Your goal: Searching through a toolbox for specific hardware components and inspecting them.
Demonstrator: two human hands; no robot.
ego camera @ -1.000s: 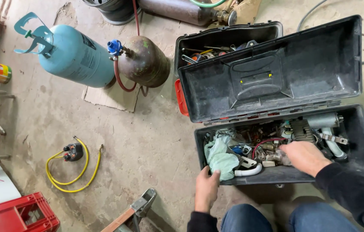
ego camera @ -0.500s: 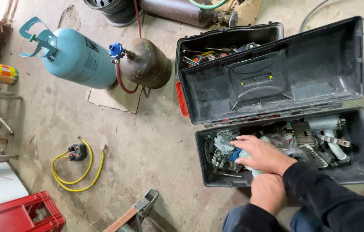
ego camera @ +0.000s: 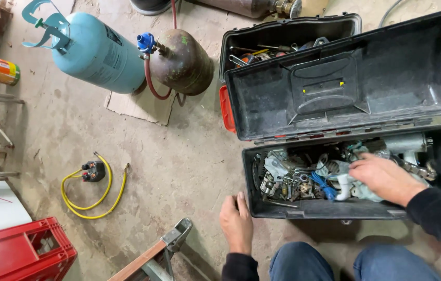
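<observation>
My right hand (ego camera: 384, 178) covers part of the pale cloth (ego camera: 358, 191) and whatever lies under it in the toolbox (ego camera: 335, 209). The red crate (ego camera: 20, 252) runs off the bottom-left corner. The small metal parts (ego camera: 288, 182) are too tangled to tell apart.

Open black toolbox (ego camera: 262, 208) on concrete floor, right hand (ego camera: 384, 178) inside on pale cloth (ego camera: 358, 190) among metal parts, left hand (ego camera: 237, 222) flat on floor touching front corner, blue gas cylinder (ego camera: 98, 52) beyond.
</observation>
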